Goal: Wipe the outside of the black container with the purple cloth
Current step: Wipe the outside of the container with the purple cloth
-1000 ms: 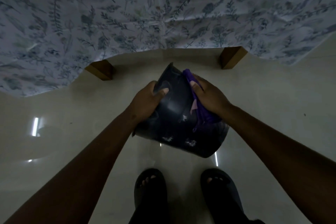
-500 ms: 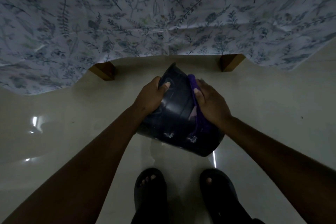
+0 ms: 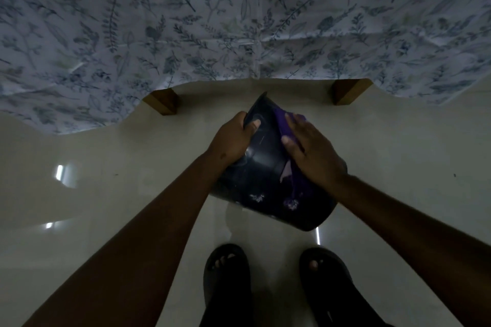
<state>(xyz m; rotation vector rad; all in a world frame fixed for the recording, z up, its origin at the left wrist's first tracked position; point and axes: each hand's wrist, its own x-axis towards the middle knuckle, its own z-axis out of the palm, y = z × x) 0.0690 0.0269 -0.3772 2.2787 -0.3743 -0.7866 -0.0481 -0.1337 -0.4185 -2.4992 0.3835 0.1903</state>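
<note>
The black container [image 3: 265, 175] is held tilted in the air above the floor, its rim pointing away from me and its base toward my feet. My left hand [image 3: 231, 138] grips the container's rim on the left, thumb over the edge. My right hand [image 3: 310, 151] lies flat on the container's right side, fingers spread, pressing the purple cloth [image 3: 285, 127] against the outer wall. The cloth shows above the fingers and trails below the palm; the rest is hidden under the hand.
A floral-patterned tablecloth [image 3: 239, 21] hangs over a table ahead, with two wooden legs [image 3: 163, 101] [image 3: 348, 90] showing under it. The glossy pale floor [image 3: 106, 180] spreads around. My feet in black sandals [image 3: 228, 273] stand just below the container.
My right hand has slid the cloth up the container's side toward the rim and its fingers have flattened out. The left hand keeps its grip on the rim.
</note>
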